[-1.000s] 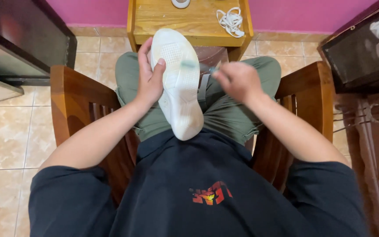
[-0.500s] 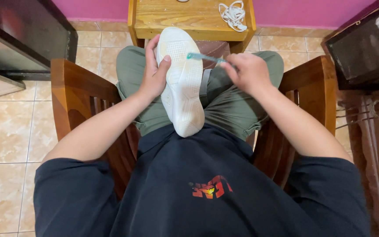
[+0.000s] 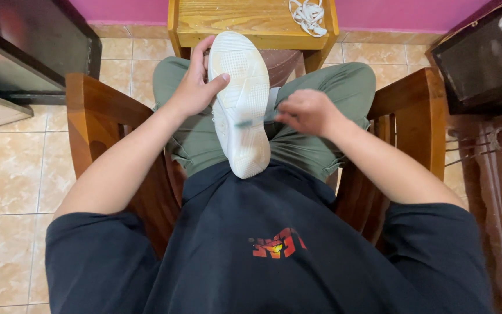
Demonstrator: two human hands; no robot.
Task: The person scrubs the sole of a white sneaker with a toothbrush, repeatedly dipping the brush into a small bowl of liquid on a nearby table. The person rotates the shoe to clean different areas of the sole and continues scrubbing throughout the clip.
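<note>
The person sits in a wooden chair [image 3: 97, 110] with a white shoe [image 3: 240, 102] propped sole-up on the lap, heel against the belly, so the tread faces them. The left hand [image 3: 196, 87] clasps the shoe's upper edge near the toe, thumb on the sole, bracing it. The right hand [image 3: 306, 111] pinches a small brush [image 3: 257, 120], blurred, its head on the middle of the sole. White laces [image 3: 308, 14] lie on the small table [image 3: 233, 23] ahead, out of the way.

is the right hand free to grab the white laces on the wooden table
Probably not yet: the right hand holds a small brush against the white shoe. The laces lie in the open beyond the knees.
</note>
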